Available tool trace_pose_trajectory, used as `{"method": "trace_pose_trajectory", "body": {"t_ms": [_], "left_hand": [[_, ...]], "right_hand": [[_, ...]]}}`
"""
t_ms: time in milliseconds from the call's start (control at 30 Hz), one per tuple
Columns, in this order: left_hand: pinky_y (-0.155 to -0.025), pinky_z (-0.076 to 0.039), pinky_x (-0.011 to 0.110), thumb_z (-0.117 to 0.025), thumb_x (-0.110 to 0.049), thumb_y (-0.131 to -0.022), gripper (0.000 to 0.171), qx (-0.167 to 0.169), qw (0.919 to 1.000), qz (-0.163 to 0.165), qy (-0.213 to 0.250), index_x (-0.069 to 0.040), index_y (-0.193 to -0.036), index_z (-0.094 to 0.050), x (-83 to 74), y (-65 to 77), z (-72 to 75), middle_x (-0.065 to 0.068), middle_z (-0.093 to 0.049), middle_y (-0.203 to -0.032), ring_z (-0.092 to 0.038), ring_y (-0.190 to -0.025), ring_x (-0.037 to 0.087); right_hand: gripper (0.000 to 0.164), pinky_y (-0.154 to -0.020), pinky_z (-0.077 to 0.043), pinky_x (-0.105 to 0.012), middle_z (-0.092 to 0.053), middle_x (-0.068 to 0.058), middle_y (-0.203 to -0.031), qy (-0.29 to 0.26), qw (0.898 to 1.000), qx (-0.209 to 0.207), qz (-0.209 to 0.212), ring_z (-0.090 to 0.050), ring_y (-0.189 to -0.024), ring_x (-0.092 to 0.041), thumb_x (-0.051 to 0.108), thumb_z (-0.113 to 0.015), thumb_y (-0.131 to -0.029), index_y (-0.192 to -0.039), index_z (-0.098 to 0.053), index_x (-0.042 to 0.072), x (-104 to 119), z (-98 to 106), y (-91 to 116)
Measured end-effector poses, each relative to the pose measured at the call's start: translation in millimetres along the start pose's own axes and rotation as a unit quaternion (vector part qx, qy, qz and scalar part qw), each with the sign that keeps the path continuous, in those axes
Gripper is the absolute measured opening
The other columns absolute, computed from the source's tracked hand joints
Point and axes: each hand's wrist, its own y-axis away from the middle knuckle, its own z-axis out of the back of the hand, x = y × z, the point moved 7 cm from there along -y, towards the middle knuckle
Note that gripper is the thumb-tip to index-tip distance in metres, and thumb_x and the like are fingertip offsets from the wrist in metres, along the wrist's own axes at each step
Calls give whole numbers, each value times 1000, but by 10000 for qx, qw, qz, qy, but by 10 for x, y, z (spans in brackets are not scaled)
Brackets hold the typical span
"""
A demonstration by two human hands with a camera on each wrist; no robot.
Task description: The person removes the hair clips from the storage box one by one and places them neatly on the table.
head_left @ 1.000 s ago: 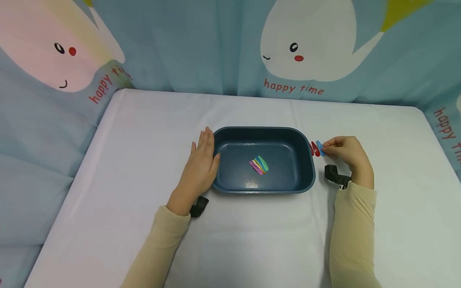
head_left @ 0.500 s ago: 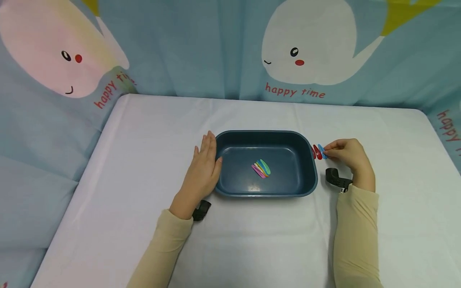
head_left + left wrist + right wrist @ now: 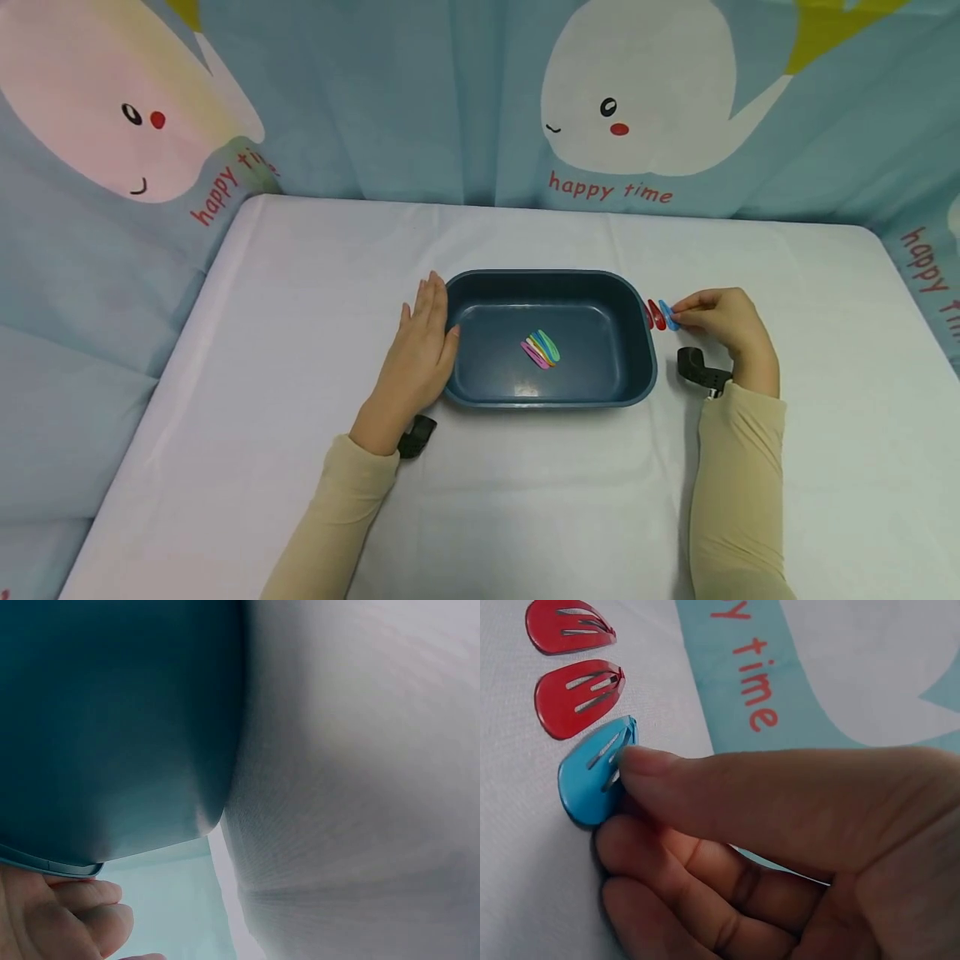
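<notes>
In the head view, my left hand (image 3: 415, 350) lies with straight fingers along the left rim of a dark blue rectangular tub (image 3: 487, 392). The left wrist view shows the tub's outer wall (image 3: 112, 735), with some fingertips (image 3: 105, 926) beneath its rim. My right hand (image 3: 727, 327) is right of the tub, pinching a blue snap hair clip (image 3: 592, 776) at the table surface between thumb and fingers. Two red snap hair clips (image 3: 577, 697) lie beside it in a row, between the blue one and the tub. Inside the tub, several hair clips (image 3: 542, 349) in pink, yellow, blue and green lie close together.
A white cloth (image 3: 555, 500) covers the table under everything. Behind and to the sides hangs a light blue curtain (image 3: 405, 100) printed with whales. Black wrist cameras (image 3: 701, 369) are worn on both wrists.
The head view has shifted slightly. Both hands, the tub and the hair clips keep their places relative to one another.
</notes>
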Motion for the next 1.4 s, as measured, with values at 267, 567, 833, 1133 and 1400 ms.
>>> {"method": "trace_pose_trajectory", "body": {"t_ms": [267,567,833,1133,1400], "left_hand": [[-111,-9,54,-39,-18,-101,62,-18,10000,-36,67,5,-148,-8,2,-7,-13,20,-6,-155,-5,-143,31],[-111,-8,54,-36,-19,-102,61,-1,9999,-56,132,6,-148,-6,34,-63,24,19,-4,-156,-3,-143,31],[-111,-6,53,-33,-21,-102,62,149,9997,-44,181,5,-148,-2,39,-76,-4,18,0,-156,-1,-143,30],[-112,-5,52,-34,-21,-102,62,176,9995,-13,250,4,-148,-2,29,-70,-29,17,1,-156,2,-143,26],[-111,-6,52,-33,-21,-102,61,149,9997,-16,194,5,-148,-4,46,-79,-22,17,0,-156,-1,-143,29]], "right_hand": [[32,-64,-44,-22,-67,4,-76,0,9999,-105,-97,-56,-68,-9,18,-65,-89,-106,-66,-9,-23,25,15],[37,-66,-47,-17,-66,13,-73,-750,9967,-235,-219,-62,-67,-2,21,-69,-87,-107,-65,-10,-28,101,-24],[17,-65,-49,-15,-65,15,-71,-1366,9899,-374,65,-63,-66,-3,14,-68,-87,-93,-72,-1,11,147,-9],[8,-67,-50,-16,-68,10,-74,-1917,9805,-345,258,-65,-66,-5,10,-69,-86,-81,-76,13,98,147,31],[10,-67,-51,-17,-69,8,-74,-2354,9704,-262,480,-66,-66,-8,7,-68,-85,-80,-75,12,223,141,44]]}}
